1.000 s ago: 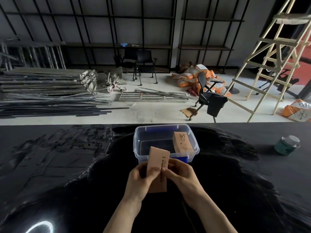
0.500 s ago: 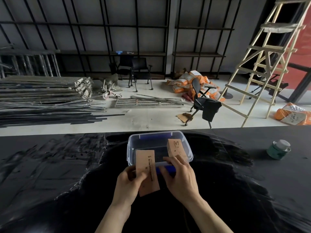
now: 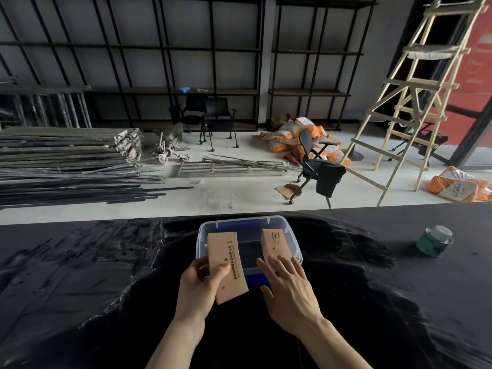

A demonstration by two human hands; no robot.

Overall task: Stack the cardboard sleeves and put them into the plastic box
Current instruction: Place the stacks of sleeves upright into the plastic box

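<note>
A clear plastic box [image 3: 294,245] with blue latches sits on the black table [image 3: 80,275], straight ahead of the person. Inside it, against the right wall, stands a stack of sleeves [image 3: 275,245], leaning a little, its printed face turned up toward the camera and its long axis running away from the person. The rest of the box floor looks bare and dark.

The left hand [image 3: 201,284] holds a second flat sleeve [image 3: 226,265] over the box's near left corner, thumb on the printed face and fingers behind it. This sleeve is a tan cardboard strip, longer than wide, with a slightly curved end; its long axis points away and a touch left, the far end over the box, the near end out over the table. A line of dark print runs along its right edge.

The right hand [image 3: 288,286] is spread flat, palm down, its fingertips resting on the near end of the stack in the box; it grips nothing.

A green tin [image 3: 434,242] stands far right on the table.
</note>
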